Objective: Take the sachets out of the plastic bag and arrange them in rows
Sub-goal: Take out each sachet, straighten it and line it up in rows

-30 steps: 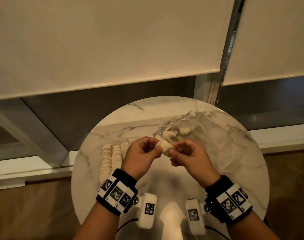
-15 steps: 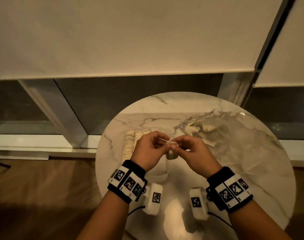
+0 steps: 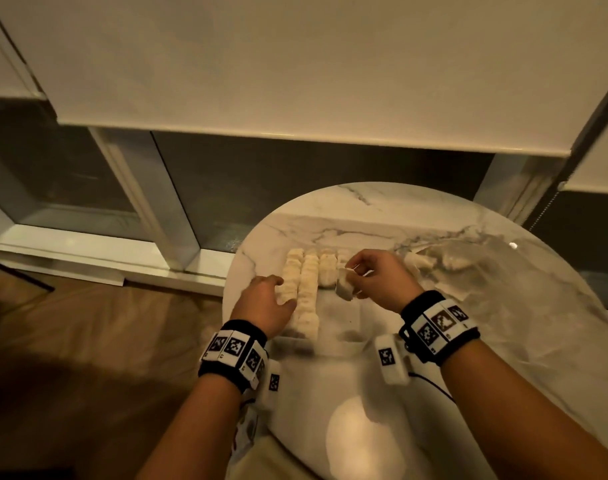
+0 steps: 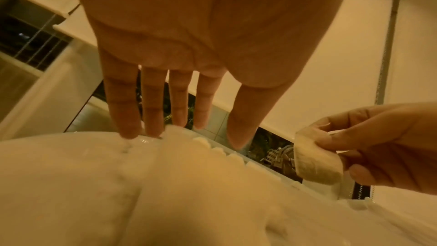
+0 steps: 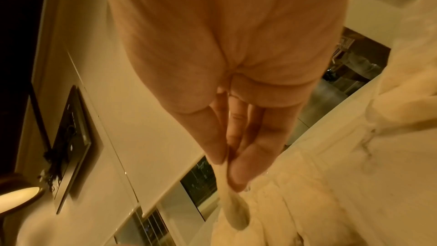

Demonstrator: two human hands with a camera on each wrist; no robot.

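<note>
pinched by its top edge between thumb and fingertips, one sachet (image 3: 344,289) hung from the right hand (image 3: 377,278) just above the round marble table (image 3: 416,216), beside the short rows of sachets (image 3: 309,285) already laid. the left hand (image 3: 264,303) was flat, fingers straight, resting at the leftmost row and holding nothing. the plastic bag (image 3: 486,271) lay to the right with a few sachets inside. the sachet looked light, soft and limp, so an edge pinch seemed enough.

left hand (image 4: 189,35): fingers straight, tips at the sachet rows (image 4: 212,156)
right hand (image 4: 383,143): pinches one sachet (image 4: 315,160)
</note>
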